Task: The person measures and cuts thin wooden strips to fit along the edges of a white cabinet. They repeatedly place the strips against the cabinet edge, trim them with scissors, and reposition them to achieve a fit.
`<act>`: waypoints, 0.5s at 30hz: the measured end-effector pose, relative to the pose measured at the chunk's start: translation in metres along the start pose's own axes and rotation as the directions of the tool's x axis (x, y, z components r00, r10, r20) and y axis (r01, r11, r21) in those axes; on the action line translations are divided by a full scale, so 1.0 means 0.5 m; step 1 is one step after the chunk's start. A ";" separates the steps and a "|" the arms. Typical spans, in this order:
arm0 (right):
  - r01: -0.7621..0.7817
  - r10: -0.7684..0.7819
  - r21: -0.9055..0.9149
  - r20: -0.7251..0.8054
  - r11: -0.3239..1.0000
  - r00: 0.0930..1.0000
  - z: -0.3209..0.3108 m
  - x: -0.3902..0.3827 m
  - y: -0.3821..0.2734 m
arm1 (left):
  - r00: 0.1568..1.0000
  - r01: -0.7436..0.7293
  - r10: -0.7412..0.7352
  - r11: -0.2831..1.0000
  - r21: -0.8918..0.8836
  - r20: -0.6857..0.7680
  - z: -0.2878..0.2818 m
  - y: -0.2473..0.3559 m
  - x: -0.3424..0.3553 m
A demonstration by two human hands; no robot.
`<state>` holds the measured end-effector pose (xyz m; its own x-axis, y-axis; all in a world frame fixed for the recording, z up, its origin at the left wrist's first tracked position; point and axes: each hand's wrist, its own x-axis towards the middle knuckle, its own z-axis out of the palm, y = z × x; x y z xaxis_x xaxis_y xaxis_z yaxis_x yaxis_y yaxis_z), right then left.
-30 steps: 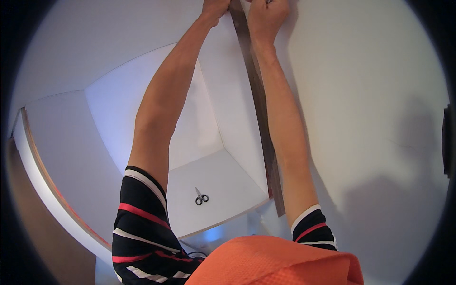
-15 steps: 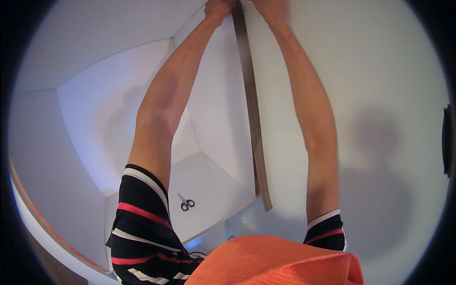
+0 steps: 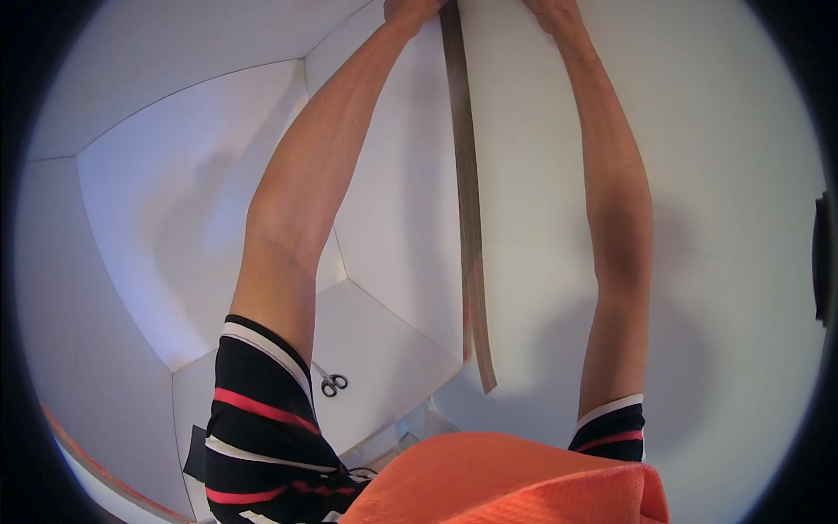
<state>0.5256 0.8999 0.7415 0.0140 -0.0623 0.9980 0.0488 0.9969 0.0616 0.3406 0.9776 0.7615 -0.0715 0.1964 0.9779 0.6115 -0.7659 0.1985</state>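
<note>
A long brown wood-grain edging strip (image 3: pixel 464 131) runs down along the front edge of a white cabinet panel (image 3: pixel 384 210). Its lower end hangs loose, a little past the panel's bottom corner. At the upper rim of the picture my left hand (image 3: pixel 415 12) is raised beside the strip's top, its fingers mostly cut off, so I cannot make out whether it grips the strip. My right hand (image 3: pixel 554 12) is up too, to the right of the strip and apart from it in what shows, against the pale surface. Its fingertips are outside the picture.
Scissors (image 3: pixel 332 382) with dark handles lie on the white lower shelf (image 3: pixel 384 349) inside the cabinet. A pale flat surface (image 3: pixel 733 131) fills the right side, with a dark fitting (image 3: pixel 821 262) at its far right. Orange cloth (image 3: pixel 489 480) covers the bottom middle.
My right hand has moved right, away from the strip's top. My left hand has shifted slightly right. The view has shifted a little, and the scissors are now partly behind my left arm.
</note>
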 end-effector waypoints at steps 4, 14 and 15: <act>0.270 -0.251 -0.501 0.107 0.822 0.962 -0.009 -0.007 -0.013 | 1.000 0.026 -0.026 1.000 0.009 0.008 -0.002 0.003 0.001; 0.266 -0.277 -0.611 0.080 0.745 0.958 0.002 0.014 -0.031 | 1.000 0.001 -0.001 1.000 0.020 0.019 -0.008 0.024 0.002; 0.248 -0.246 -0.597 0.086 0.763 0.965 -0.001 0.016 -0.030 | 1.000 -0.006 0.006 1.000 0.026 0.010 -0.008 0.025 0.002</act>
<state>0.5255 0.8845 0.7483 -0.0846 -0.3016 0.9497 0.6367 0.7167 0.2844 0.3451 0.9658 0.7651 -0.0597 0.1982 0.9783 0.6326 -0.7507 0.1907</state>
